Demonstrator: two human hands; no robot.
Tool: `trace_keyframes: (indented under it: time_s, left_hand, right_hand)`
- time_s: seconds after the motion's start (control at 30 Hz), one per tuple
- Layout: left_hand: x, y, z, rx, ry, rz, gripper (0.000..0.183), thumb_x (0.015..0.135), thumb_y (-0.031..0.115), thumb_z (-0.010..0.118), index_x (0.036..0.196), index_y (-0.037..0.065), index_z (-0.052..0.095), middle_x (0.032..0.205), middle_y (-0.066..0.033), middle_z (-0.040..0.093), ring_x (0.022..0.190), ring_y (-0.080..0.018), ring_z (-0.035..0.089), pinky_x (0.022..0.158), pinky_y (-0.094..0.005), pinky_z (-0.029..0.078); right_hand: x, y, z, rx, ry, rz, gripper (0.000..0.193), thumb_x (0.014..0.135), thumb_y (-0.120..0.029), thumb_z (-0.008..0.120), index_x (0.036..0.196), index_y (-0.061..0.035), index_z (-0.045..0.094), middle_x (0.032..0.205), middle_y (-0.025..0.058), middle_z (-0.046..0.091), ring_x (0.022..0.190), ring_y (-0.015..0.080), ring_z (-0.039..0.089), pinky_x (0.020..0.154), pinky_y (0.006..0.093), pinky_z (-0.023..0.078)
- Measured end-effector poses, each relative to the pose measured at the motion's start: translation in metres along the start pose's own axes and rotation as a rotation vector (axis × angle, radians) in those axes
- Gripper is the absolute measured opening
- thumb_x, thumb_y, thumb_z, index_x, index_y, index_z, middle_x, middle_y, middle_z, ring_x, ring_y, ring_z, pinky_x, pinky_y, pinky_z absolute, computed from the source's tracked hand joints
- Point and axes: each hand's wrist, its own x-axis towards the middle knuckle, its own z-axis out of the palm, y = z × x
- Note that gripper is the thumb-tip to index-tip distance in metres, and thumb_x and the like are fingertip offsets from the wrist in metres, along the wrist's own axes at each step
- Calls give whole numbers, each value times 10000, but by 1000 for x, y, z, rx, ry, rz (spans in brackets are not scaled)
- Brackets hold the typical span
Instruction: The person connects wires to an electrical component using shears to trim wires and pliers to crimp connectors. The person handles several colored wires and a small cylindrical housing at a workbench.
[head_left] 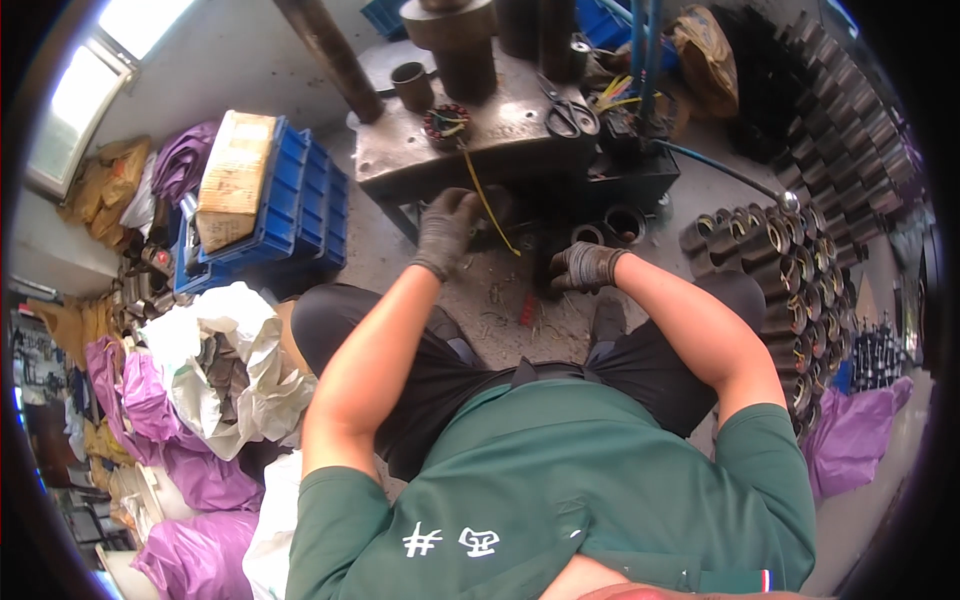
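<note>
The grey steel bench [500, 140] stands before me, a copper-wound round stator [446, 124] with a yellow wire [487, 205] on it. My gloved left hand [446, 228] grips something dark at the bench's front edge; my gloved right hand [583, 266] is curled beside black metal cylinders [605, 228], contents unclear.

Matt knit-cloth gloves [447, 228]; dull (greasy-looking) metal press table [500, 135].

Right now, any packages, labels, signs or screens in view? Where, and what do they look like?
Tan rectangular cardboard box: upper left, lying on the stacked blue plastic crates, dark printing on top.
White crumpled plastic sack: left of the person's knee, open, dark metal parts inside.
Purple plastic bags: lower left floor, bunched.
Another purple plastic bag: lower right.
No signs or screens visible.
</note>
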Motion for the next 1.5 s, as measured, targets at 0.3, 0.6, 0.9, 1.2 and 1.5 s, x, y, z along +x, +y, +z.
trace_keyframes:
  time_s: [0.3,0.6,0.9,1.2,1.5]
  left_hand:
    - [61,50,-48,-14,-71,85,153,947,85,735,1064,8,676,1040,-105,729,943,-200,668,881,-316,538]
    - [57,81,32,-82,-160,561,65,995,79,671,986,14,670,974,-66,680,923,-167,620,887,-300,490]
    - [48,68,55,229,-469,565,80,946,66,696,1015,29,683,1041,-101,665,947,-264,670,829,-368,555]
    - [38,28,26,599,-716,355,227,908,186,743,1118,108,703,1065,-128,676,961,-358,684,822,-441,563]
    - [28,28,38,550,-711,314,275,923,215,735,1174,112,690,1027,-138,662,957,-356,684,832,-431,564]
  right_hand:
    - [26,134,30,-370,166,102,243,832,-122,685,1054,-73,770,962,193,760,884,368,727,775,457,564]
    - [35,278,87,-510,151,220,303,785,-55,638,1043,-95,792,986,182,767,889,359,737,774,464,583]
    - [123,291,94,-365,121,395,292,839,-108,586,1069,-44,755,1055,222,746,955,409,726,820,473,576]
    - [197,275,153,-409,369,353,310,917,-109,554,1162,-77,741,1198,174,736,1075,345,724,895,480,583]
    - [102,129,55,-298,350,-226,340,822,-180,671,1128,-36,700,1062,183,701,996,384,672,860,499,538]
